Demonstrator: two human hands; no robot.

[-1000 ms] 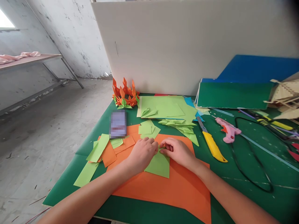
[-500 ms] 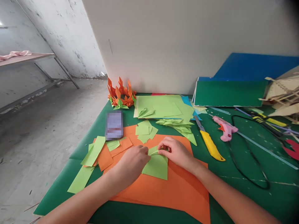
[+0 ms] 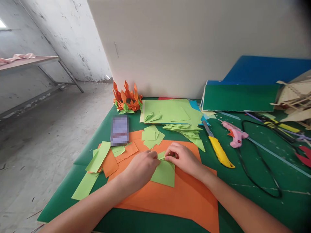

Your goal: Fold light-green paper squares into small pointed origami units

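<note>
A green sheet of paper (image 3: 164, 174) lies on a large orange sheet (image 3: 184, 200), its far edge partly folded. My right hand (image 3: 181, 157) pinches the folded strip between thumb and forefinger. My left hand (image 3: 143, 166) is closed at the left end of the same fold, its fingertips pressed on the paper and partly hidden by the back of the hand. Small green squares (image 3: 148, 135) lie just beyond. Green and orange paper pieces (image 3: 98, 157) overlap to the left.
An orange paper crown-like ring (image 3: 126, 98) stands at the back left, near a blurred phone-like object (image 3: 119, 131). Folded green pieces (image 3: 186, 129) lie behind the hands. A yellow-handled knife (image 3: 220, 152), a pink glue gun (image 3: 235, 134) and its black cable (image 3: 257, 181) are on the right.
My left hand has slid slightly right along the fold, nearer my right hand. My right hand keeps its pinch almost unmoved. The view has shifted a little.
</note>
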